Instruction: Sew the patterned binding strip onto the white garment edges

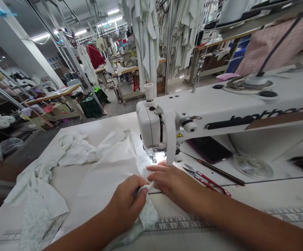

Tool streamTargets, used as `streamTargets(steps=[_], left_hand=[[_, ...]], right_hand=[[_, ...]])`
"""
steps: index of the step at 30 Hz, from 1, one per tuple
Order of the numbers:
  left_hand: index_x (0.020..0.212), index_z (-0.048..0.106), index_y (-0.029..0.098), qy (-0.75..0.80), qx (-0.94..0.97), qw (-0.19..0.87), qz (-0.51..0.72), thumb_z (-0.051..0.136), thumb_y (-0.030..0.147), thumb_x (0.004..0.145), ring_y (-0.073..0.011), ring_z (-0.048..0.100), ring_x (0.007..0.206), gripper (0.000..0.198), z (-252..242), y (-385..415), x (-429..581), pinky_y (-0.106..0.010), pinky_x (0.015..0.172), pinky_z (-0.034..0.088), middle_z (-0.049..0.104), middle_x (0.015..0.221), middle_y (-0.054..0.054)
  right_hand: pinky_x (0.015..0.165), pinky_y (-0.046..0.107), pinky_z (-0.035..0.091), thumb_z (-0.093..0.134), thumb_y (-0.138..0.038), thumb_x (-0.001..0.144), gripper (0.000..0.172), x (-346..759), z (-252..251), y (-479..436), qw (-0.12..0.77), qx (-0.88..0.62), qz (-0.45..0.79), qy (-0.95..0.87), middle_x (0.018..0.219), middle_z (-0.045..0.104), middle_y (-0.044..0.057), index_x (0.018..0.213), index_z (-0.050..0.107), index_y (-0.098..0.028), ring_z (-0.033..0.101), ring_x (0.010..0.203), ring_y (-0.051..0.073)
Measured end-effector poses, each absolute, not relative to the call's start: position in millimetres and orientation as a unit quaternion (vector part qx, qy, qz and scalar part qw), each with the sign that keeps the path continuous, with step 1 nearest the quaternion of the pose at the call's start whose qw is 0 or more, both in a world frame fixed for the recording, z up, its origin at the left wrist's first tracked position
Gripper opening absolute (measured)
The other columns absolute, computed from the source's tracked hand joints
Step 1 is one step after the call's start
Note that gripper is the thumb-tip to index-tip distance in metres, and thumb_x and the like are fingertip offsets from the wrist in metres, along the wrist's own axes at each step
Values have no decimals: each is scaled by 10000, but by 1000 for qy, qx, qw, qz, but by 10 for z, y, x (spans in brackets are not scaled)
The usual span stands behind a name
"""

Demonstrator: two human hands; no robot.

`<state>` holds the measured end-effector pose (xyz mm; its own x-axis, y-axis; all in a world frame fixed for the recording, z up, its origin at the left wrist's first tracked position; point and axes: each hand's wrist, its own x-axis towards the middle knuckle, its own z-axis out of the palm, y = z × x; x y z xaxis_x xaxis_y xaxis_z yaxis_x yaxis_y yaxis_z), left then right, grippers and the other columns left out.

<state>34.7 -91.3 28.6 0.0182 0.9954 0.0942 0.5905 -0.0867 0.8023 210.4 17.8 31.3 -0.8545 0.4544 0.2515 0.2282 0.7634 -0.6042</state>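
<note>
White fabric (pixel 107 167) lies spread on the sewing table (pixel 258 195), one edge running under the needle of a white sewing machine (pixel 193 115). My left hand (pixel 126 202) is closed, pinching the fabric's edge just in front of the presser foot. My right hand (pixel 171 183) lies on the same edge beside it, its fingers pressed down flat on the cloth close to the needle area (pixel 155 157).
Red-handled thread snips (pixel 206 179) and a dark thin tool (pixel 219 170) lie right of my hands. A dark phone (pixel 209 149) sits under the machine arm. A printed ruler (pixel 183 225) runs along the table's front. More white cloth (pixel 73 148) is bunched at left.
</note>
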Motion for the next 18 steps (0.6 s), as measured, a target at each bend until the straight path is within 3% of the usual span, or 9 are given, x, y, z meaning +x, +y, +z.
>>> streamTargets(steps=[3,7,14,18], left_hand=[[856,586,180,632,505,430,401,479,327,929,-134,485,671,196,327,-976,229,-248,626,399,552,735,8],[806,592,167,628,434,473,439,511,317,894,-115,439,629,192,331,-1006,158,-219,583,362,510,676,29],[854,626,186,651,518,398,388,456,199,856,-146,528,696,170,419,-926,167,-245,630,422,599,748,9],[919,650,202,663,576,317,358,561,230,831,-168,582,738,128,435,-864,195,-271,675,455,660,822,-7]], right_hand=[[876,352,451,539,-125,904,178,1983,347,164,190,-195,330,-904,974,707,33,793,655,-200,603,974,205],[756,310,454,533,-206,939,192,1940,353,147,195,-209,340,-896,768,641,-4,766,617,-203,564,819,176],[768,343,440,453,-242,977,280,1947,345,98,197,-201,333,-900,728,563,1,728,574,-201,530,776,177],[785,354,430,426,-240,985,289,1951,333,104,199,-191,322,-906,715,534,-6,723,541,-200,515,738,165]])
